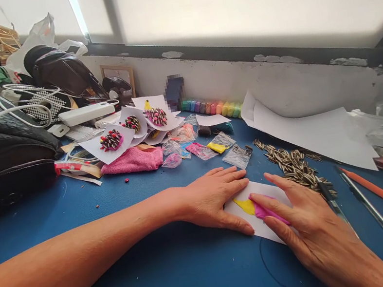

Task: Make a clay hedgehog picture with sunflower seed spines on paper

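Note:
A small white paper (255, 187) lies on the blue table, with yellow clay (246, 206) and magenta clay (262, 210) spread on it. My left hand (216, 201) rests flat at the paper's left edge, fingers stretched out. Over the right part of the paper is my right hand (300, 213), its fingers apart and its index fingertip touching the magenta clay. That hand hides part of the magenta clay. A pile of striped sunflower seeds (293, 162) lies just beyond my right hand.
Right of my hand lie an orange pen-like tool (380, 192) and a clear pen (371, 206). Small clay packets (202, 150), a pink cloth (133, 160) and papers with seed-studded clay shapes (111, 140) sit further back. A black bag (6, 166) stands at left, large white sheets (307, 128) at right.

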